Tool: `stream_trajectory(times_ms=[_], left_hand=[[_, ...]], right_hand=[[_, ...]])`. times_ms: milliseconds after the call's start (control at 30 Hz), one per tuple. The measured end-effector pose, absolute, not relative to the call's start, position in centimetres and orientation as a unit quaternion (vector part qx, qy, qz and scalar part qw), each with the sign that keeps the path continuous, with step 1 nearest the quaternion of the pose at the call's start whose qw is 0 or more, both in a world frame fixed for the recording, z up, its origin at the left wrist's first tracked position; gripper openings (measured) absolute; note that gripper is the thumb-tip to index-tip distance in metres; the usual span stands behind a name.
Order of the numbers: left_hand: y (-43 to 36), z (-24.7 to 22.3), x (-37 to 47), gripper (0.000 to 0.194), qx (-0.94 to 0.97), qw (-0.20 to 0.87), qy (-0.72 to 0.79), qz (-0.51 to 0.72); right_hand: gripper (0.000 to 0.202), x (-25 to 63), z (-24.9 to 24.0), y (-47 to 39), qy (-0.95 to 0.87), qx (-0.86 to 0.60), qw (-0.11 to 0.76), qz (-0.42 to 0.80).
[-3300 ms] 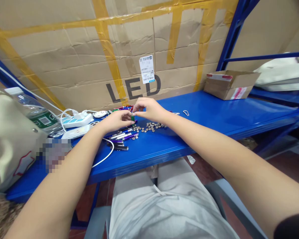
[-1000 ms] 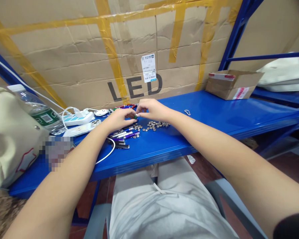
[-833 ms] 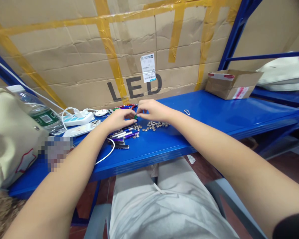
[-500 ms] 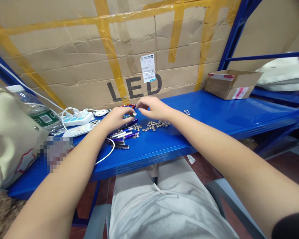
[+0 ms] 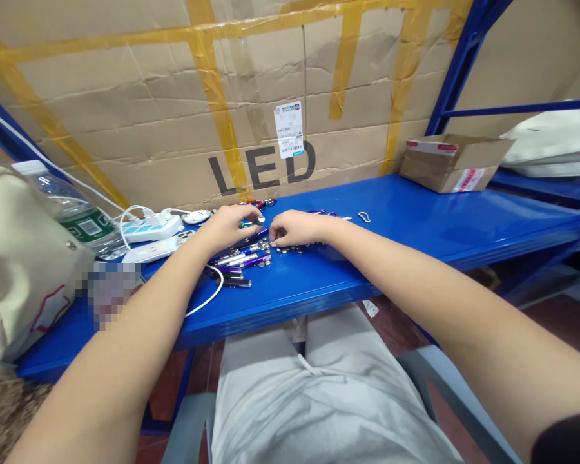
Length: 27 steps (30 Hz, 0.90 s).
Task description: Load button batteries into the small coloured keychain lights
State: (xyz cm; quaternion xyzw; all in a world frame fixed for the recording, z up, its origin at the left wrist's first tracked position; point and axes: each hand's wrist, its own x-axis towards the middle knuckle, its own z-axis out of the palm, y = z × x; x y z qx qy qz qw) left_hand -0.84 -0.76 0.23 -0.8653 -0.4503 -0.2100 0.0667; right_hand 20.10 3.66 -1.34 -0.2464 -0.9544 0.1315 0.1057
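My left hand (image 5: 232,225) is closed around a small green metal tube (image 5: 247,225), a penlight body by its look, its round end pointing right. Just right of it, my right hand (image 5: 294,229) is lowered over loose button cells (image 5: 283,250), thumb and fingertips pinched at one on the near left side of the pile. The hand and wrist hide much of the pile. Below my left hand lie several pen-shaped metal tubes: a blue one (image 5: 248,249), a purple one (image 5: 256,261) and a black one (image 5: 236,283) among them.
A power strip (image 5: 152,227), a phone (image 5: 157,248) and a water bottle (image 5: 84,219) stand left, near a cloth bag (image 5: 24,264). A white cable (image 5: 212,298) curves across the blue table (image 5: 290,290). A carabiner (image 5: 364,217) and an open carton (image 5: 454,164) are at right.
My right hand has moved down from beside the green tube's end to the button cells, and its fingers have closed. The left hand stays in place with the tube.
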Motion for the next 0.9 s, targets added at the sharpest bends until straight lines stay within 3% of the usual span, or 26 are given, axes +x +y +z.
stream_trajectory(times_ms=[300, 467, 900], left_hand=[[-0.7, 0.3, -0.9, 0.028, -0.869, 0.053, -0.450, -0.199], [-0.8, 0.4, -0.8, 0.028, -0.872, 0.047, -0.448, -0.190], [-0.7, 0.3, -0.9, 0.028, -0.869, 0.048, -0.453, -0.195]], right_hand=[[0.009, 20.8, -1.3, 4.2, -0.950, -0.259, 0.127, 0.124], [0.021, 20.5, -1.6, 4.4, -0.956, -0.226, 0.129, 0.135], [0.017, 21.0, -1.8, 5.5, -0.950, -0.242, 0.145, 0.132]])
